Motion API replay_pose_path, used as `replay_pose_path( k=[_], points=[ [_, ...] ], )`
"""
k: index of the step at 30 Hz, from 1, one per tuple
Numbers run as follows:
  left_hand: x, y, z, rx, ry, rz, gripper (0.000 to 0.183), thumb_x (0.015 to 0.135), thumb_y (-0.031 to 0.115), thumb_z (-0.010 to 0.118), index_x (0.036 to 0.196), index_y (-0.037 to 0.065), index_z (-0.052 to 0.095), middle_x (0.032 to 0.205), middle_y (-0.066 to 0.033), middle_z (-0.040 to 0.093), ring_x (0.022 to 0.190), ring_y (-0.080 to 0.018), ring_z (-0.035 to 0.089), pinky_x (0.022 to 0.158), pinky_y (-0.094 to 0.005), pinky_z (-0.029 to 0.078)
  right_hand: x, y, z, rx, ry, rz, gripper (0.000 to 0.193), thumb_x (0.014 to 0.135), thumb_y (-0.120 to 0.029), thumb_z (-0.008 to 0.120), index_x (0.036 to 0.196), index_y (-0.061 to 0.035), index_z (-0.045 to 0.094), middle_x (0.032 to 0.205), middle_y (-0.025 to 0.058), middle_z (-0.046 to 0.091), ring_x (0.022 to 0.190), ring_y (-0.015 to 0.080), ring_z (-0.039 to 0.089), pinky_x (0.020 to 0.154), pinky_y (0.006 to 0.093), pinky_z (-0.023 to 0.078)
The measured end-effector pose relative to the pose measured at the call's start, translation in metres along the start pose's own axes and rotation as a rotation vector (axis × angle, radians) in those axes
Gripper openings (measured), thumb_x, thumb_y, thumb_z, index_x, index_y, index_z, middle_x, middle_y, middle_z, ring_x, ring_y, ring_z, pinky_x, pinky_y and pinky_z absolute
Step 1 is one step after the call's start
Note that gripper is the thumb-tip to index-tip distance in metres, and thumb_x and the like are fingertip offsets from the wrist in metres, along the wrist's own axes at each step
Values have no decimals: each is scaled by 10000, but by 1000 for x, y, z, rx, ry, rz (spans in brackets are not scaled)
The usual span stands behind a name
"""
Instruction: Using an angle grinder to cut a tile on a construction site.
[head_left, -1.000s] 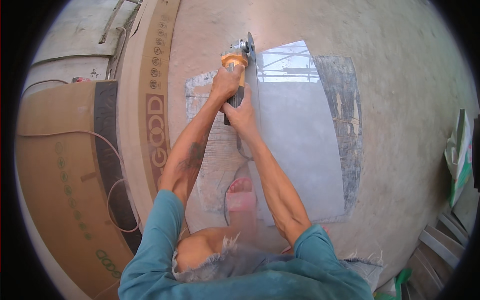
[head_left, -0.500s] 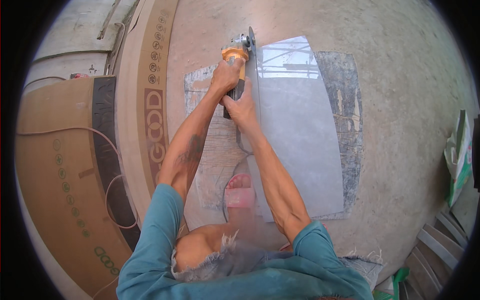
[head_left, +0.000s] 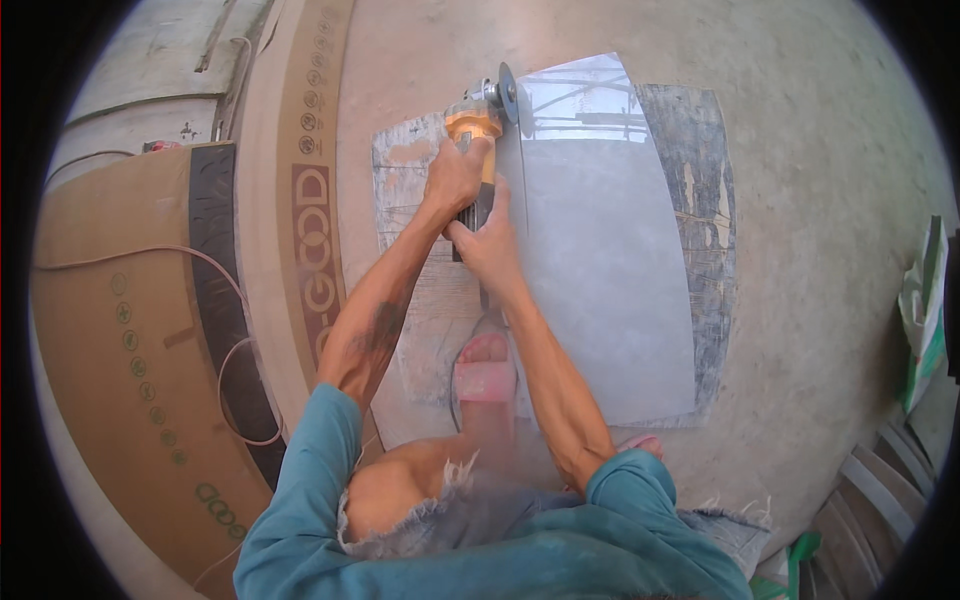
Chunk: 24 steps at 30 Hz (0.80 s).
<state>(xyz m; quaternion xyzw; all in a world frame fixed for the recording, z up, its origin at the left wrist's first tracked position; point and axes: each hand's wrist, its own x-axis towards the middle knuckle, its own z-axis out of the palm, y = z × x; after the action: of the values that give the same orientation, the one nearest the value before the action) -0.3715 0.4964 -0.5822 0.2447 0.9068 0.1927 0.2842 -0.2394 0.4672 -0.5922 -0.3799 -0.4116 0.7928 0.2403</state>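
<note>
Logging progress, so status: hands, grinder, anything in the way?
Left hand, right hand gripping grinder. Disc near far left corner of tile. Pink sandal close by.

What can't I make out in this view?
All in the head view:
- Grinder: much of its handle is hidden by the left hand and right hand.
- Disc: the angle doesn't show whether it touches the grey slab.
- Worn board: its middle is covered by the slab.
- Right pink sandal: mostly hidden by the right arm and sleeve.
- Green item: cut off by the lower edge.
</note>
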Motion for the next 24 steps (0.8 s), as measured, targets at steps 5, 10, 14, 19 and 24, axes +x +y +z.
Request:
replay_pose_path(
  k=[5,10,14,19,24],
  points=[
    [-26,2,9,48,14,-13,869,870,581,570,1304,-168,498,1214,-402,618,1135,-481,638,1000,-474,478,-18,8,-5,-63,43,53,977,772,-202,737,1561,-17,192,1068,265,688,912,364,717,771,414,561],
    [-21,-12,9,42,24,-13,891,859,595,578,1317,-165,489,1218,-397,619,1151,-486,627,1007,-482,474,-27,1,-4,-31,33,72,987,766,-241,749,1566,-52,203,1051,275,694,941,401,715,814,443,555],
    [-11,-9,10,56,15,-4,912,848,603,591,1328,-165,475,1224,-392,617,1160,-481,624,1008,-490,472,-16,3,-8,-31,26,11,1000,762,-241,751,1568,-37,194,1066,284,692,951,412,715,822,437,553],
    [-7,-6,9,63,8,20,922,842,602,599,1326,-172,468,1217,-392,620,1152,-471,631,994,-486,481,-18,0,-10,-85,19,45,1038,753,-239,751,1575,-4,161,1102,299,685,964,413,714,821,431,555],
    [-25,-10,10,47,-34,-19,928,842,598,607,1310,-191,458,1210,-399,616,1141,-478,634,990,-479,487,-32,2,-10,-45,14,62,1045,755,-226,745,1582,-7,145,1094,305,682,943,404,718,815,432,559]
  ],
)
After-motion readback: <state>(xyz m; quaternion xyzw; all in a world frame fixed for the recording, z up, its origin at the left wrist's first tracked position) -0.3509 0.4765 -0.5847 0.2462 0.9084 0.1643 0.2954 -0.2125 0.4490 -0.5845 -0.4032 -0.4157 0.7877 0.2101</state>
